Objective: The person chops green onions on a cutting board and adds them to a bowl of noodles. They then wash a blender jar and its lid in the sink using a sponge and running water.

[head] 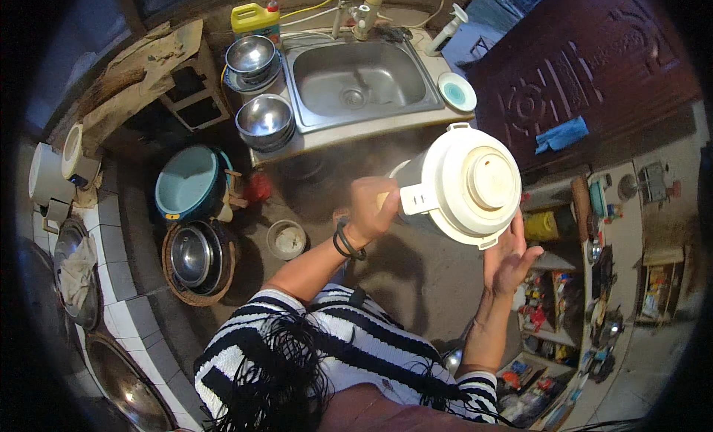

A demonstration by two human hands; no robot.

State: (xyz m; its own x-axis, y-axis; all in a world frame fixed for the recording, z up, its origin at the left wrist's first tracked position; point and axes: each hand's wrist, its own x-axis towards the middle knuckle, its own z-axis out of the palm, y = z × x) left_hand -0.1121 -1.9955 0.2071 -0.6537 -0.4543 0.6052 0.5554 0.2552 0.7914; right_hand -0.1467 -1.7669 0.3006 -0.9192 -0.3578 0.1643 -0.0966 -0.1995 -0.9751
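Note:
A large jug-like container with a round cream-white lid (493,178) is held up in front of me, tilted so that the lid faces the camera. My left hand (374,209) is wrapped around its side handle, and a dark band circles that wrist. From the right, my right hand (508,259) supports the container; its fingers reach behind the lid's rim and its thumb stands out to the side. Most of the container's body is hidden behind the lid. Beyond it lies a stainless steel sink (362,75) set in a counter.
Stacked metal bowls (264,120) and a yellow jug (253,19) stand left of the sink. A small plate (457,92) and a spray bottle (448,31) are at its right. Blue basins (186,181), a wicker basket (172,287) and a bowl (286,240) sit lower left. Cluttered shelves (548,331) line the right.

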